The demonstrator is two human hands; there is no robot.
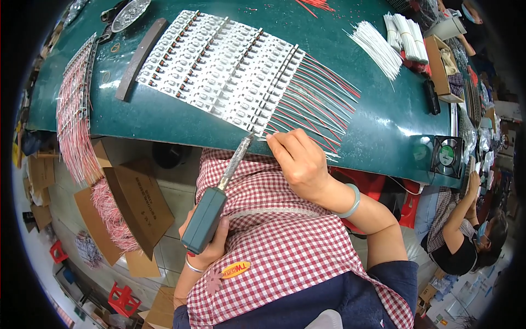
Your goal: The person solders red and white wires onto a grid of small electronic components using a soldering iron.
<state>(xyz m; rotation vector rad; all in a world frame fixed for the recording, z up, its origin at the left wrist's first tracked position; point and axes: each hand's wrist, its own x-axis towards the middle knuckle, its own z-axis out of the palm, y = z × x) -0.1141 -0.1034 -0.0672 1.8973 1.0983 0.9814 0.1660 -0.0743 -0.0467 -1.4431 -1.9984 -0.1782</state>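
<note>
Upper centre of frame: one white panel, rows of small components, red and white wires fanning from its right edge. Under it: table, dark green, glossy. Below: tiled floor. Beside panel, left: one dark bar. Far left: wired strips, overhanging table edge; open cardboard box beneath. Upper right: white strands, loose and bundled. Right: black fan; co-worker beyond.

Hands: left hand, lower centre, wrapped round green-handled soldering tool, tip at panel's lower corner, contact unclear; right hand, centre, thumb and forefinger pinched on a white wire there.
</note>
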